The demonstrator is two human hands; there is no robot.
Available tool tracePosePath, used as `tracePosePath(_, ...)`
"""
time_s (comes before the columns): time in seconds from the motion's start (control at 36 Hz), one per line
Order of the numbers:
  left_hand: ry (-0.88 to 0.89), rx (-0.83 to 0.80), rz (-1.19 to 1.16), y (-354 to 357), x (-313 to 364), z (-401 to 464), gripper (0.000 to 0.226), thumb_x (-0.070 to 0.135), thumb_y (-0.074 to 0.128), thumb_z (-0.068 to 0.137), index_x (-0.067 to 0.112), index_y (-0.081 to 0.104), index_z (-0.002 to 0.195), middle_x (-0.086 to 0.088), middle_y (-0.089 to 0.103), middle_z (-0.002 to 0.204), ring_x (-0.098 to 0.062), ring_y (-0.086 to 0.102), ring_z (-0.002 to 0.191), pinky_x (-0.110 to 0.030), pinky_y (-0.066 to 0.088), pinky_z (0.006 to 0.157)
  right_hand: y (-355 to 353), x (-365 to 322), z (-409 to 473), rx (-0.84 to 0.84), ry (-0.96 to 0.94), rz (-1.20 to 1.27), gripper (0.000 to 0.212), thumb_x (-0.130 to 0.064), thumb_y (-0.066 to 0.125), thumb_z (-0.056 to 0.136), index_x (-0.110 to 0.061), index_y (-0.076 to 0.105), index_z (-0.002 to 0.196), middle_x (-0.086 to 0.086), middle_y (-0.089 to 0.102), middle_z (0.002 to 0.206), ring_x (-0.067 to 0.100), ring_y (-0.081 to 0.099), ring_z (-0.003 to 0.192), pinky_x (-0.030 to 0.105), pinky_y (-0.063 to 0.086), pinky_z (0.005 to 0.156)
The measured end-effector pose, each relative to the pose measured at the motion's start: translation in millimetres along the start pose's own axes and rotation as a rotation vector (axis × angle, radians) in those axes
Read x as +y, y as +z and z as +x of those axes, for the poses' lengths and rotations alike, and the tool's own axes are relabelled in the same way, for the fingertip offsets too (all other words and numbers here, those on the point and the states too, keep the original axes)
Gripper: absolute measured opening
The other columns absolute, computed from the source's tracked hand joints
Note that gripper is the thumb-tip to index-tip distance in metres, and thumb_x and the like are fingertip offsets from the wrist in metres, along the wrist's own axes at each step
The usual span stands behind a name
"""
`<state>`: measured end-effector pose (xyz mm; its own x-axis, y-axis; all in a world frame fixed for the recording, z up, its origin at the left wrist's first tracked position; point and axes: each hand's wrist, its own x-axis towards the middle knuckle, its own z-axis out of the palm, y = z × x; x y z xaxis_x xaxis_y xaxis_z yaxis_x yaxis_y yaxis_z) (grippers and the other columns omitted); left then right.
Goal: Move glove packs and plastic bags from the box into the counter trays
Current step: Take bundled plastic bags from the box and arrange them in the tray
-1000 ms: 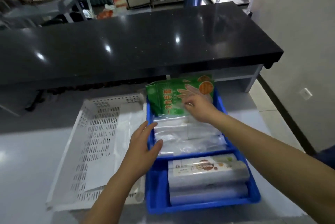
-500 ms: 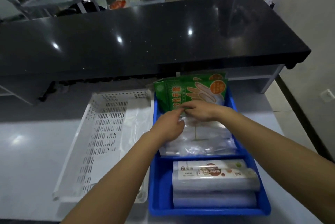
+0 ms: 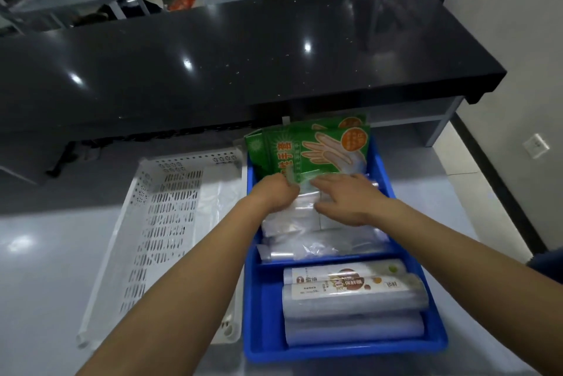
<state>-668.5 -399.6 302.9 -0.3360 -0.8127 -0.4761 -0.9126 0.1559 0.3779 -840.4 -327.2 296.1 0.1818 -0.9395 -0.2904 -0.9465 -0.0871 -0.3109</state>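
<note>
A blue tray (image 3: 432, 342) sits on the grey counter. Green glove packs (image 3: 307, 150) lean upright at its far end. Clear plastic bags (image 3: 307, 238) fill its middle compartment, and rolls of plastic bags (image 3: 353, 296) lie in the near one. My left hand (image 3: 274, 192) pinches the lower edge of the front glove pack where it meets the clear bags. My right hand (image 3: 347, 202) lies with fingers spread flat on the clear bags, its fingertips at the pack's base.
A white perforated tray (image 3: 158, 223) lies left of the blue one, with a clear bag (image 3: 216, 202) along its right side. A black raised countertop (image 3: 243, 64) runs across behind both trays. A person sits at the far left behind it.
My left hand came off the blue tray's left rim and reached in to the base of the glove packs. My right hand stayed on the clear bags.
</note>
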Motion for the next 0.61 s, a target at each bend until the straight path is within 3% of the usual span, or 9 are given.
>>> tracePosePath(0.08, 0.008, 0.136, -0.092, 1, -2, -4, 0.017, 0.024, 0.054, 0.089, 0.015, 0.065, 0.079, -0.004, 0.065, 0.078, -0.024, 0.061, 0.074, -0.028, 0.044, 0.057, -2, 0, 16, -0.113, 0.067, 0.004, 0.077, -0.073, 0.031, 0.082, -0.032, 0.036, 0.147, 0.001, 0.045, 0.151, 0.025, 0.046, 0.132, 0.044, 0.038, 0.1)
tracePosePath(0.14, 0.084, 0.304, -0.096, 3, -3, -10, 0.022, 0.017, 0.055, 0.087, 0.016, 0.069, 0.105, -0.005, 0.069, 0.099, -0.026, 0.063, 0.092, -0.033, 0.052, 0.073, -5, 2, 25, -0.202, 0.092, 0.037, 0.085, -0.081, 0.031, 0.076, -0.032, 0.04, 0.145, 0.003, 0.05, 0.146, 0.026, 0.05, 0.128, 0.042, 0.043, 0.097)
tracePosePath(0.22, 0.335, 0.509, -0.04, 9, -3, -19, 0.042, 0.013, 0.053, 0.088, 0.016, 0.058, 0.13, -0.003, 0.06, 0.127, -0.021, 0.052, 0.117, -0.033, 0.045, 0.096, -12, 3, 36, -0.268, 0.088, 0.039, 0.09, -0.087, 0.034, 0.068, -0.031, 0.052, 0.136, 0.001, 0.058, 0.138, 0.024, 0.055, 0.119, 0.042, 0.045, 0.098)
tracePosePath(0.31, 0.403, 0.281, 0.088, 14, 0, -23, 0.046, 0.027, 0.048, 0.089, 0.023, 0.055, 0.135, -0.002, 0.059, 0.132, -0.021, 0.051, 0.12, -0.039, 0.046, 0.098, -18, 2, 45, -0.322, 0.042, 0.058, 0.078, -0.082, 0.039, 0.069, -0.033, 0.061, 0.126, 0.0, 0.063, 0.128, 0.021, 0.058, 0.107, 0.037, 0.045, 0.088)
tracePosePath(0.36, 0.332, 0.091, 0.171, 15, 1, -21, 0.053, 0.039, 0.045, 0.087, 0.025, 0.049, 0.139, -0.005, 0.057, 0.133, -0.027, 0.054, 0.118, -0.044, 0.048, 0.094, -18, 1, 48, -0.355, 0.029, 0.124, 0.065, -0.072, 0.045, 0.075, -0.034, 0.063, 0.124, -0.001, 0.063, 0.129, 0.019, 0.056, 0.105, 0.036, 0.042, 0.086)
tracePosePath(0.44, 0.202, -0.043, 0.213, 13, 2, -16, 0.061, 0.047, 0.046, 0.081, 0.03, 0.044, 0.141, -0.005, 0.061, 0.129, -0.028, 0.058, 0.113, -0.041, 0.049, 0.086, -17, 1, 51, -0.371, 0.04, 0.183, 0.063, -0.072, 0.051, 0.068, -0.033, 0.068, 0.114, -0.007, 0.063, 0.118, 0.016, 0.055, 0.103, 0.038, 0.042, 0.092)
tracePosePath(0.5, 0.146, -0.105, 0.208, 8, 5, -14, 0.058, 0.047, 0.051, 0.078, 0.027, 0.051, 0.132, -0.004, 0.065, 0.119, -0.025, 0.06, 0.103, -0.037, 0.049, 0.077, -19, 1, 50, -0.37, 0.052, 0.192, 0.052, -0.073, 0.052, 0.066, -0.034, 0.067, 0.098, -0.013, 0.061, 0.101, 0.014, 0.055, 0.096, 0.034, 0.042, 0.081)
tracePosePath(0.53, 0.125, -0.14, 0.19, 5, 8, -14, 0.053, 0.046, 0.053, 0.076, 0.024, 0.056, 0.125, -0.004, 0.066, 0.112, -0.024, 0.061, 0.096, -0.036, 0.05, 0.074, -20, 0, 48, -0.359, 0.055, 0.194, 0.049, -0.071, 0.052, 0.068, -0.033, 0.066, 0.097, -0.014, 0.059, 0.096, 0.015, 0.055, 0.093, 0.032, 0.04, 0.075)
tracePosePath(0.61, 0.079, -0.217, 0.099, -2, 12, -11, 0.039, 0.037, 0.059, 0.071, 0.019, 0.064, 0.105, -0.006, 0.066, 0.099, -0.022, 0.062, 0.086, -0.036, 0.052, 0.074, -19, 1, 39, -0.226, 0.07, 0.177, 0.063, -0.067, 0.054, 0.075, -0.028, 0.06, 0.124, -0.01, 0.059, 0.106, 0.015, 0.056, 0.097, 0.031, 0.042, 0.077)
